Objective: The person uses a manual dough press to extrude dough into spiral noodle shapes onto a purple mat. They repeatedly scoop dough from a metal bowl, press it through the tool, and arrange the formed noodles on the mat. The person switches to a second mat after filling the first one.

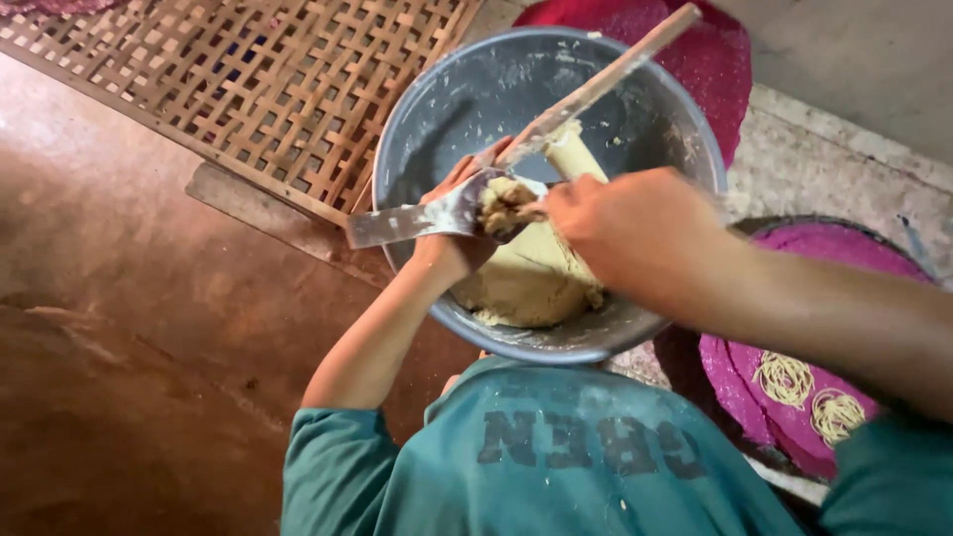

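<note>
Left hand is gripping a flat metal scraper loaded with a lump of dough, right hand is pinching at that lump. The rest of the dough sits in the grey bowl, with a long wooden stick leaning across it. The bowl looks propped on the lap, so I'd guess a hard tug could tip it, or sticky bits drop onto the teal shirt. Reddish-brown floor, woven bamboo mat behind, pink tray with noodle coils on the right.
</note>
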